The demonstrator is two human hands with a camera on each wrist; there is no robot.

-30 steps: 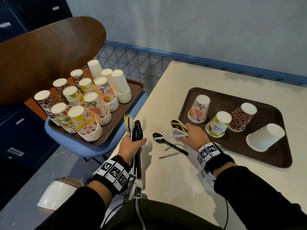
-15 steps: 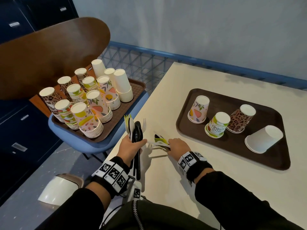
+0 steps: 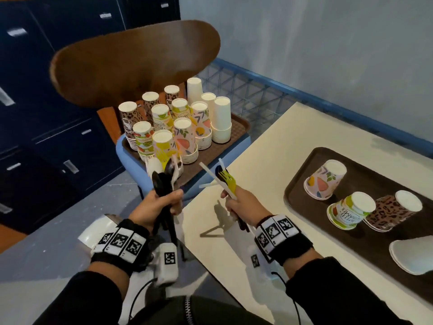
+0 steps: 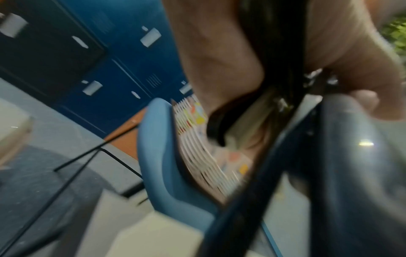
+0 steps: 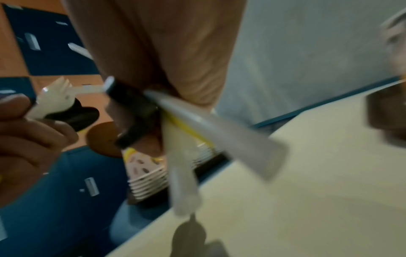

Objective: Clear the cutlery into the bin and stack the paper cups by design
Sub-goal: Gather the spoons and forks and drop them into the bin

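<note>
My left hand [image 3: 161, 202] grips a bunch of black, white and yellow plastic cutlery [image 3: 165, 174] upright, just off the table's left edge. My right hand [image 3: 236, 202] holds a second bunch of cutlery [image 3: 222, 179], white, black and a yellow fork, above the table's near left corner. In the right wrist view that bunch [image 5: 197, 128] fans out, blurred. Four upturned paper cups sit on the brown tray [image 3: 304, 179] on the table: a fruit-print cup [image 3: 325, 181], a lime-print cup [image 3: 351, 211], a leopard cup [image 3: 393, 209] and a white cup [image 3: 412, 254] on its side. A white bin lid [image 3: 98, 231] shows on the floor below my left wrist.
A chair with a blue seat [image 3: 131, 158] and brown back [image 3: 131, 62] stands left of the table, carrying a tray [image 3: 236, 123] of several stacks of upturned cups sorted by design. Dark blue lockers [image 3: 58, 90] line the left. A blue wire rail [image 3: 257, 90] runs behind the cream table [image 3: 293, 141].
My right hand has lifted its cutlery off the table and raised it upright beside the left hand. The head view has swung left and closer to the chair.
</note>
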